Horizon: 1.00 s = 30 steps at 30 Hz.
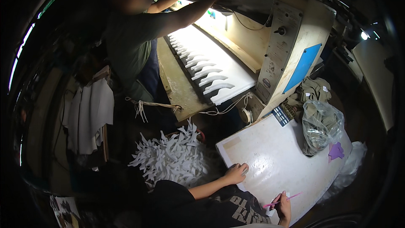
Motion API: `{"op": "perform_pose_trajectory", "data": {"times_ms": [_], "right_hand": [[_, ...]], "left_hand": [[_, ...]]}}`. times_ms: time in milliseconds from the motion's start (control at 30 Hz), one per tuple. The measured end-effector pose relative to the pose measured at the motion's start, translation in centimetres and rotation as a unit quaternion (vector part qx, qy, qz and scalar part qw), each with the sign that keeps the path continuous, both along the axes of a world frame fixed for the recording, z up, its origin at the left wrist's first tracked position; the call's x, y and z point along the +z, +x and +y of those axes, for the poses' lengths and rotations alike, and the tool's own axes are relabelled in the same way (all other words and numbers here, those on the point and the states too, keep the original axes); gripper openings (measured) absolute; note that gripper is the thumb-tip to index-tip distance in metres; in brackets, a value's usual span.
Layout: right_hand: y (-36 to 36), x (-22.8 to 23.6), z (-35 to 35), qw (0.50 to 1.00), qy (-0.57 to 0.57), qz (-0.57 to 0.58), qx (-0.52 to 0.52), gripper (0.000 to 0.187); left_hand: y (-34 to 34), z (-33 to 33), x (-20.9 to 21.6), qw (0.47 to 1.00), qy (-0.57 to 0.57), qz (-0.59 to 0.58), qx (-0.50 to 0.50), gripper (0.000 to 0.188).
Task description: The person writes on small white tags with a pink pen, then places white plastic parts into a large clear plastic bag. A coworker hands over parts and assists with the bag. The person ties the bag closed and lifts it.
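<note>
My left hand (236, 174) rests at the left edge of the white-topped table (270, 156), its fingers curled. What it holds, if anything, is too small to tell. Farther right and nearer me, my right hand (282, 207) is closed around a slim pink pen-like stick (295, 195), which slants across the fingers. A small white piece (270, 213) shows beside that hand, partly covered by it. Left of the table, a big heap of curved white cut pieces (173, 156) fills a container that is mostly hidden.
Beyond the table a person (139, 38) reaches over a lit bench with a white sheet (211, 44), notched along one edge. A wooden panel box (280, 55) stands beside it. A clear plastic bag (322, 126) and purple scraps (336, 151) lie on the table. Grey sheets (90, 114) hang at left.
</note>
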State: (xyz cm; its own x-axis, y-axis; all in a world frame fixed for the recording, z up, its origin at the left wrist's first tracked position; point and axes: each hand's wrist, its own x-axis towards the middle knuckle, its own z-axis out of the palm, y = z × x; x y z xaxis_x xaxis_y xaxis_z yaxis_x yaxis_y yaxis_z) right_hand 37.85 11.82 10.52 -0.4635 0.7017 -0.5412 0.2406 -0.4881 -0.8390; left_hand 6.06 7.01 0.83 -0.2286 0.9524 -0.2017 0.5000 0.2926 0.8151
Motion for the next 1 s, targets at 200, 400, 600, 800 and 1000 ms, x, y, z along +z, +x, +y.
{"op": "perform_pose_trajectory", "data": {"times_ms": [200, 400, 600, 800, 1000], "right_hand": [[-0.7, -0.6, -1.2, 0.999, -0.015, -0.040, 0.016, 0.069], [0.4, 0.1, -0.4, 0.986, -0.034, -0.038, 0.156, 0.068], [1.2, 1.3, 0.6, 0.979, 0.001, -0.073, 0.190, 0.066], [1.1, 2.9, 2.3, 0.973, -0.203, 0.048, 0.102, 0.050], [-0.6, 1.3, 1.0, 0.973, -0.062, -0.065, 0.212, 0.051]], "left_hand": [[1.0, 0.5, 1.5, 0.998, 0.017, 0.064, 0.017, 0.041], [1.1, 0.4, 1.9, 0.995, 0.021, 0.095, 0.011, 0.039], [1.2, 0.6, 1.8, 0.994, 0.037, 0.099, 0.026, 0.038], [1.0, 0.7, 1.2, 0.993, 0.063, 0.094, 0.022, 0.038], [0.7, 0.9, 0.8, 0.994, 0.053, 0.091, 0.016, 0.036]]}}
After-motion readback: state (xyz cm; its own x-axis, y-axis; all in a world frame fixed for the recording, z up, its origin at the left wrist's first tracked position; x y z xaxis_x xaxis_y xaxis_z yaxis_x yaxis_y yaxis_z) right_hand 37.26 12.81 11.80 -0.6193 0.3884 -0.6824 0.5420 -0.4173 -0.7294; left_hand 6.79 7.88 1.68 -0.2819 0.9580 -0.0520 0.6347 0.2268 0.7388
